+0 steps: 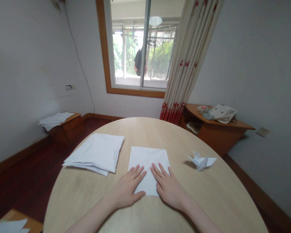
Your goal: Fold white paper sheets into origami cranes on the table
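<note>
A white square sheet of paper (147,157) lies flat on the round wooden table, with faint creases across it. On its left edge rests my left hand (129,186), palm down, fingers stretched out and thumb apart. My right hand (167,186) lies flat over the right side of the same sheet, fingers spread. Part of the paper's side edges is hidden under both hands. To the right stands a folded white paper crane (201,161). A stack of white paper sheets (97,150) sits to the left.
The round table (145,124) has a curved far edge. Beyond it are a small drawer cabinet (74,126) with papers on top at left, a corner shelf (218,132) holding a cloth bag (223,113) at right, and a long curtain (184,64) by the window.
</note>
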